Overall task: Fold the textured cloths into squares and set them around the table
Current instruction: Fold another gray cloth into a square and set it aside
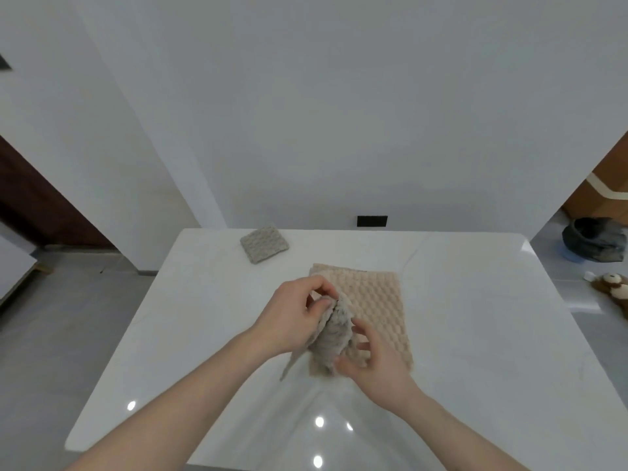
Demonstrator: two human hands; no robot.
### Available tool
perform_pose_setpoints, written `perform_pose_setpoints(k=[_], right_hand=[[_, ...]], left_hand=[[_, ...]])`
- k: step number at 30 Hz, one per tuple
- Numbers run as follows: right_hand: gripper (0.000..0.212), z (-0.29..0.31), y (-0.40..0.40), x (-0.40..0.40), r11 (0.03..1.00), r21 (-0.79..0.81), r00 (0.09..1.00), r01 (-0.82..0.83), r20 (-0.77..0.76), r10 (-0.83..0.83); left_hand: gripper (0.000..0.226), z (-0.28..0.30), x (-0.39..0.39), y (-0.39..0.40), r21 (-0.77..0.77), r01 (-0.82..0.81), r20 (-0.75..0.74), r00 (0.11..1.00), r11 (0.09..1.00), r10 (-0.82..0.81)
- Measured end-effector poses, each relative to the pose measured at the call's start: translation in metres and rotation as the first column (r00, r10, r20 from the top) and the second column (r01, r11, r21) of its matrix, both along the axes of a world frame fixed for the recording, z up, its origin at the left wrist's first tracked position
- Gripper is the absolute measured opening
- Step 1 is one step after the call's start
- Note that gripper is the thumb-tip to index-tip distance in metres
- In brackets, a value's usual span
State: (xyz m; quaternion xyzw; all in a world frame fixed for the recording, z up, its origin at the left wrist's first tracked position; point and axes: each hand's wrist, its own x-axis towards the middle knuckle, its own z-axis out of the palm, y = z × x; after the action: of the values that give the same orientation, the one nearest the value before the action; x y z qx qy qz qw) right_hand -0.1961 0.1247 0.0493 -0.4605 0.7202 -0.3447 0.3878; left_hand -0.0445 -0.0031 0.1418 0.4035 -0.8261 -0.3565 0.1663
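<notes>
A grey textured cloth [331,338] is lifted above the middle of the white table [204,300], partly doubled over, with one corner hanging down to the left. My left hand [294,316] pinches its upper edge. My right hand [372,360] grips its lower right side with curled fingers. Under them a beige textured cloth [377,300] lies flat and unfolded on the table. A grey cloth folded into a square [264,244] sits near the far left corner of the table.
The table's far edge meets a white wall with a black socket plate [372,220]. On the floor to the right lie a dark bag [594,241] and a brown plush toy [611,287].
</notes>
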Motion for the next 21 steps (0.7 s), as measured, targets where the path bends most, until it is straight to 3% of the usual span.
perform_pose_setpoints(k=[5,8,10,16,21], right_hand=[[0.043,0.023,0.003,0.026,0.996,-0.088,0.996,0.014,0.084,-0.006],[0.012,0.021,0.008,0.036,0.998,-0.06,1.0,0.026,0.0,-0.026],[0.005,0.016,0.014,0.041,0.998,-0.048,0.997,0.044,-0.057,-0.047],[0.033,0.029,0.038,0.054,0.996,-0.091,0.996,0.022,-0.088,-0.03],[0.047,0.022,0.062,0.055,0.997,-0.077,0.964,-0.001,-0.266,-0.019]], left_hand=[[0.013,0.014,0.01,0.015,0.038,0.074,-0.021,0.997,0.997,-0.074],[0.012,0.016,0.025,0.02,0.053,0.122,-0.005,0.992,0.991,-0.122],[0.011,0.015,0.038,0.023,0.035,0.135,0.004,0.991,0.99,-0.135],[0.009,0.003,0.081,0.03,0.084,0.1,-0.031,0.995,0.991,-0.098],[0.028,-0.01,0.111,0.034,0.177,0.142,-0.011,0.99,0.974,-0.142]])
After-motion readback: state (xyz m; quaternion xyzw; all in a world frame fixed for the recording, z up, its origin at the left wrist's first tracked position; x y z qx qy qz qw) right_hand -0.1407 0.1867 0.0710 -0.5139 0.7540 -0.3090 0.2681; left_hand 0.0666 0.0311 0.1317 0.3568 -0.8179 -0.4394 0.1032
